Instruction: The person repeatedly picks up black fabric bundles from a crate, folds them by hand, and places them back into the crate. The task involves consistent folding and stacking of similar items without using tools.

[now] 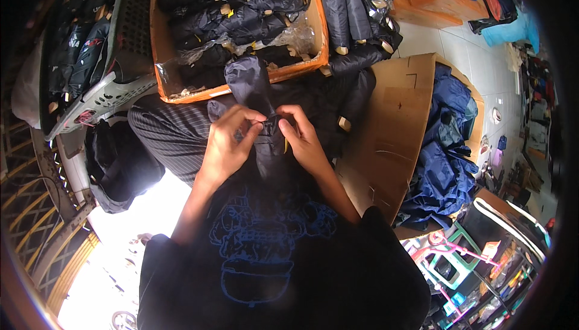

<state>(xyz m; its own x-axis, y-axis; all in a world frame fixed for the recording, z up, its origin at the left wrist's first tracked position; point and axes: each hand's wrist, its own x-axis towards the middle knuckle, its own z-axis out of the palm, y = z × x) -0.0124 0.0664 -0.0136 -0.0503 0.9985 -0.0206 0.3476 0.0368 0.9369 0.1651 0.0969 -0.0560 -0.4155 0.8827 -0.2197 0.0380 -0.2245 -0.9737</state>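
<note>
In front of my chest I hold a black folded umbrella (247, 82), a rolled nylon bundle pointing away from me. My left hand (229, 137) pinches its dark cloth from the left, thumb and forefinger together. From the right, my right hand (298, 134) grips the same spot with bent fingers. A narrow strip of cloth seems to lie between the fingertips; its details are too dark to make out. Just beyond my hands stands an orange-edged box (322, 31) filled with similar black bundles (235, 25) with pale, wood-coloured ends.
Right of my knees stands a cardboard carton (386, 131) with crumpled blue cloth (443, 161). A grey perforated crate (129, 34) of black bundles is at the left, above a black bag (114, 167). More bundles (347, 19) lie beyond the carton. A green plastic stool (455, 257) is lower right.
</note>
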